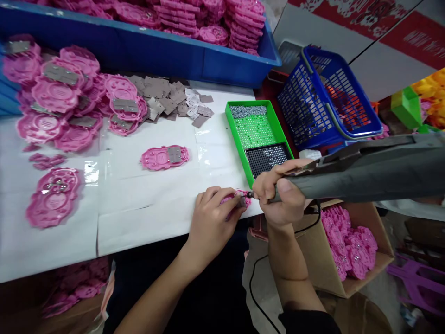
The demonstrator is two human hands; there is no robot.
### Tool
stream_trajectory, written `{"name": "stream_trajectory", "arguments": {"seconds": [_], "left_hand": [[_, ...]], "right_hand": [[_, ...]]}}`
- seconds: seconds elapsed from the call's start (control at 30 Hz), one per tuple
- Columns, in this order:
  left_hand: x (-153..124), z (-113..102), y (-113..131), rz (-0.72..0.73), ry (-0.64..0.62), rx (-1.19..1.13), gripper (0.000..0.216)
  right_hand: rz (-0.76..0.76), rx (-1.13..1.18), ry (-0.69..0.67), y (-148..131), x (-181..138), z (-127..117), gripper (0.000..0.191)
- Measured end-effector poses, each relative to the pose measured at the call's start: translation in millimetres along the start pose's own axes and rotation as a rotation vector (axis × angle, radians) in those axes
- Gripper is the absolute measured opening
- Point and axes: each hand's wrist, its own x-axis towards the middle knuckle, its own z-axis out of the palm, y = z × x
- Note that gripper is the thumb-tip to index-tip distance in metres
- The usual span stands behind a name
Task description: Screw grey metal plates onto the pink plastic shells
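With closed fingers, my left hand (216,214) holds a pink plastic part (246,198) near the table's front edge; most of that part is hidden under the fingers. My right hand (283,192) is wrapped round a long grey electric screwdriver (368,169), whose tip touches or nearly touches the pink part. Just beyond my right hand stands a green tray (255,132) with small screws (248,110) in its far end and a black perforated plate (267,157) nearer me. To the left lies another pink part with a grey metal plate (174,154) on it.
A heap of metal plates (170,97) and piled pink parts (57,88) cover the table's far left. Behind them runs a long blue bin (139,46). A blue basket (302,102) stands right of the tray. Below right sits a cardboard box (313,250) of pink parts; a black cable (253,283) hangs down.
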Motion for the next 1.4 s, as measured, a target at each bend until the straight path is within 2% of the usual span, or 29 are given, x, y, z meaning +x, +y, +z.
{"name": "stream_trajectory", "arguments": {"seconds": [0.23, 0.33, 0.4, 0.5, 0.57, 0.7, 0.77, 0.87, 0.93, 1.0, 1.1, 1.23, 1.4], "left_hand": [[1, 1, -1, -0.012, -0.012, 0.002, 0.012], [0, 2, 0, -0.016, -0.009, 0.022, 0.012], [-2, 3, 0, -0.016, -0.001, 0.041, 0.012], [-5, 0, 0, 0.01, -0.017, 0.061, 0.014], [-7, -5, -4, 0.052, -0.051, 0.071, 0.019], [-13, -18, -14, 0.136, -0.081, 0.105, 0.036], [-15, -20, -15, 0.13, -0.006, 0.106, 0.037], [-14, -13, -9, 0.042, 0.146, 0.138, 0.026], [-10, -6, -2, -0.02, 0.179, 0.206, 0.024], [-6, 0, 2, -0.048, 0.16, 0.259, 0.023], [-2, 0, 2, -0.02, 0.09, 0.208, 0.018], [-2, -8, -2, 0.022, 0.007, 0.091, 0.029], [-4, -11, -6, 0.062, -0.046, 0.048, 0.03]], "right_hand": [[0.09, 0.025, -0.078, 9, 2, -2, 0.02], [0.097, 0.038, -0.077, 0, 7, -1, 0.019], [0.051, 0.029, 0.0, -15, 13, -1, 0.016], [-0.065, -0.014, 0.194, -38, 29, -8, 0.012], [-0.117, -0.071, 0.303, -43, 43, -16, 0.012], [-0.183, -0.246, 0.453, -21, 69, -38, 0.018], [-0.172, -0.296, 0.463, -3, 79, -48, 0.023], [-0.157, -0.318, 0.45, 16, 86, -56, 0.027], [-0.153, -0.322, 0.452, 23, 89, -58, 0.026], [-0.146, -0.31, 0.456, 26, 91, -58, 0.024], [-0.149, -0.307, 0.44, 29, 93, -58, 0.023], [-0.194, -0.376, 0.371, 33, 92, -59, 0.028], [-0.179, -0.316, 0.39, 37, 92, -60, 0.028]]}}
